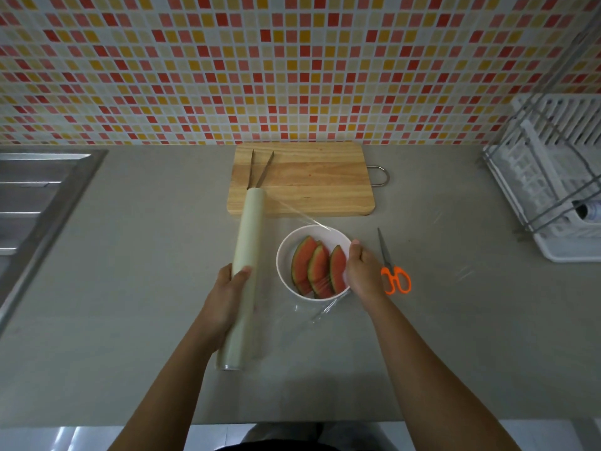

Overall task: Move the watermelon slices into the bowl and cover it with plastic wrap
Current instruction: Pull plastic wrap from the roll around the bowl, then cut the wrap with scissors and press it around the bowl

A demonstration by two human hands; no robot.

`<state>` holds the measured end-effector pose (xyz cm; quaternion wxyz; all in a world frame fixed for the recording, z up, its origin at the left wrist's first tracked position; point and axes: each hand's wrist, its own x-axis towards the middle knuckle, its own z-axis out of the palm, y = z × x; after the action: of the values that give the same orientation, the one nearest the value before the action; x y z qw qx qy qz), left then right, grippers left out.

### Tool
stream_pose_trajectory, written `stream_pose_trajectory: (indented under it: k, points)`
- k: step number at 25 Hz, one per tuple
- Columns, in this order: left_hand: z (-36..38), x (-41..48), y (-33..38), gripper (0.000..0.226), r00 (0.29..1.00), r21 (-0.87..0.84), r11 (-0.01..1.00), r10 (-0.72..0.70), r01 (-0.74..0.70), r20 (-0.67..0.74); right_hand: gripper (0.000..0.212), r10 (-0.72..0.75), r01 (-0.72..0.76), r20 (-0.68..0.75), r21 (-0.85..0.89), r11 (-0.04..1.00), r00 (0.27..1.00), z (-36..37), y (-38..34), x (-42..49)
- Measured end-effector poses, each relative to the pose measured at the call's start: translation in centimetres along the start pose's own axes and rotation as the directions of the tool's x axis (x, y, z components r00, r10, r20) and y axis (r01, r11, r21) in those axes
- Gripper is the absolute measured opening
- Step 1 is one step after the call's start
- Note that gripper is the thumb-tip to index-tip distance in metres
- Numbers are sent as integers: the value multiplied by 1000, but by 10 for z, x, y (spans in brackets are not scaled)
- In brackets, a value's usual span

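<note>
We hold the roll of plastic wrap (245,255) in our left hand (227,297), fingers clenched around its lower half, and keep it just to the left of the bowl (286,245) so the sheet can stretch sideways across the opening. The roll lies lengthwise, pointing away from us, its far end reaching over the near corner of the cutting board (312,180). Our right hand (362,271) presses against the bowl's right rim; it seems to pin the free edge of the film (309,219) there, though we cannot tell whether the fingers pinch the film or only rest on it, since they curl out of sight. The film is nearly invisible: we see it as a bright crease running from the roll's far end to the bowl's far rim, and as a crumpled glint on the counter (130,288) at the bowl's near side.

The three watermelon slices (318,270) already sit in the white bowl, side by side, red flesh up with green rinds at the edges. The board is bare except for the tongs (260,169) on its left side. We judge the transfer done and the covering under way, with the scissors (392,268) ready just right of the bowl for cutting the film.
</note>
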<state>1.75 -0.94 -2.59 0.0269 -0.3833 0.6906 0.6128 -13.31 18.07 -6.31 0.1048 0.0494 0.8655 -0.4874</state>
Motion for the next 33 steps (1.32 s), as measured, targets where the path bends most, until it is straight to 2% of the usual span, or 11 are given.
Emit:
stream_pose_trajectory:
  k: [2, 4, 8, 10, 13, 16, 20, 27, 30, 31, 33]
  points:
    - [4, 3, 4, 59, 998, -15, 1000, -22, 21, -52, 51, 1, -1, 1, 15, 1000, 1000, -1, -6, 9]
    - [6, 11, 12, 64, 999, 41, 999, -1, 3, -54, 50, 17, -18, 3, 28, 999, 1000, -6, -14, 22]
    - [13, 26, 15, 45, 988, 254, 963, 120, -92, -98, 49, -7, 7, 37, 5, 1000, 999, -10, -20, 40]
    - [19, 28, 10, 43, 979, 357, 927, 167, -115, -118, 49, -18, 17, 44, 19, 1000, 999, -10, -19, 43]
    - [29, 25, 2, 44, 972, 329, 934, 190, -137, -135, 47, 11, -15, 93, 48, 999, 996, -10, -18, 45]
    - [31, 23, -2, 40, 975, 271, 959, 133, -80, -180, 48, 31, -37, 121, 46, 998, 992, -12, -18, 45]
    - [20, 24, -4, 43, 994, 222, 974, 53, -30, -100, 50, 24, -27, 108, 20, 999, 994, -12, -19, 44]
    - [16, 19, -10, 21, 969, 277, 934, 244, -224, -39, 49, 29, -34, 97, 48, 998, 995, -12, -19, 44]
    - [17, 23, -12, 22, 962, 284, 924, 273, -256, -24, 54, 73, -74, 95, 9, 997, 993, -11, -20, 43]
    - [18, 25, -14, 27, 963, 295, 922, 268, -250, -23, 60, 96, -101, 126, 38, 994, 987, -11, -22, 42]
    - [18, 28, -17, 34, 966, 312, 921, 256, -236, -26, 74, 139, -190, 226, 222, 956, 964, -19, -26, 40]
